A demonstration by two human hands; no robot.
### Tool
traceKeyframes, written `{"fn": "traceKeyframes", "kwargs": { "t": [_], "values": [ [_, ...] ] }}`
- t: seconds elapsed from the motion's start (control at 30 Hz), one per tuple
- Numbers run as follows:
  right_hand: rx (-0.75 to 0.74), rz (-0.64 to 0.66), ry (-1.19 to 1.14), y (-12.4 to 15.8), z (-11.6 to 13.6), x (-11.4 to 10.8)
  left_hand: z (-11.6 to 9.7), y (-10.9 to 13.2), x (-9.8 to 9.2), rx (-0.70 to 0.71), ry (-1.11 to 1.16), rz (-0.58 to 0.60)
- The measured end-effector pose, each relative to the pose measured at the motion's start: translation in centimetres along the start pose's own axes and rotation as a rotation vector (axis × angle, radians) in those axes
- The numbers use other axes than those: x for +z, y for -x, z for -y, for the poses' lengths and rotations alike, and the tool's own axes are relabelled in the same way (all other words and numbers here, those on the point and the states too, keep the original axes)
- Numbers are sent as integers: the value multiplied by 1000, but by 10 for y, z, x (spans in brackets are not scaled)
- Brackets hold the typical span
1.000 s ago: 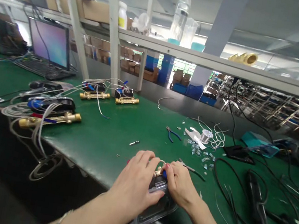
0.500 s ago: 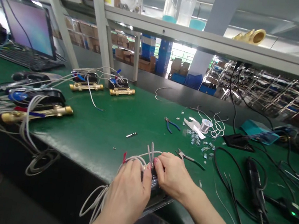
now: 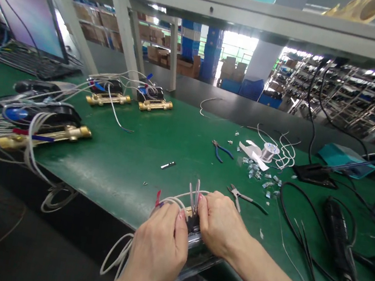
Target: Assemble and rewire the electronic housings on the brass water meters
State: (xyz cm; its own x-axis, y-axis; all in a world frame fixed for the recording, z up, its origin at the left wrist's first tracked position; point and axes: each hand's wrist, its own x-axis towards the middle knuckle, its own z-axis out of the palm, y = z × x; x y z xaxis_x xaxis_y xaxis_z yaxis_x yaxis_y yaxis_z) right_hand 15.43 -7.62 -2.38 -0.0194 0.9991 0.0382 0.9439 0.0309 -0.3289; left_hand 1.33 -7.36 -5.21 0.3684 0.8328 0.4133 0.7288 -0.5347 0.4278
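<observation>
A dark device (image 3: 194, 241) with a brass part and grey cables sits at the table's front edge, between my hands. My left hand (image 3: 161, 245) is closed around its left side, by the cables (image 3: 173, 200) and a red tag (image 3: 158, 197). On the other side my right hand (image 3: 219, 221) is closed, its thumb and fingers pressed at the thin grey wires (image 3: 196, 195) that stand up from the device. My fingers hide much of the device. Grey-handled pliers (image 3: 247, 199) lie just beyond my right hand.
Blue-handled pliers (image 3: 221, 151), a solder spool (image 3: 270, 152), small clear pieces (image 3: 256, 170) and a black strip (image 3: 168, 165) lie beyond. Brass-piped devices (image 3: 46, 134) with cables stand left. A black tool (image 3: 339, 236) with cords lies right. A shelf beam (image 3: 211, 9) crosses above.
The camera view has tipped downward, so the bench items sit higher in the picture. Both hands stay at the device, slightly further apart, and more of its dark body shows between them.
</observation>
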Motion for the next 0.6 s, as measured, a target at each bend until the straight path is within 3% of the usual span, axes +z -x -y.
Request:
{"fn": "traceKeyframes", "kwargs": {
  "t": [0.23,0.6],
  "values": [
    [85,14,56,0,7,-2,6,-3,2,-10,-11,-2],
    [231,43,95,-3,20,-2,-6,1,-2,-122,-85,71]
  ]
}}
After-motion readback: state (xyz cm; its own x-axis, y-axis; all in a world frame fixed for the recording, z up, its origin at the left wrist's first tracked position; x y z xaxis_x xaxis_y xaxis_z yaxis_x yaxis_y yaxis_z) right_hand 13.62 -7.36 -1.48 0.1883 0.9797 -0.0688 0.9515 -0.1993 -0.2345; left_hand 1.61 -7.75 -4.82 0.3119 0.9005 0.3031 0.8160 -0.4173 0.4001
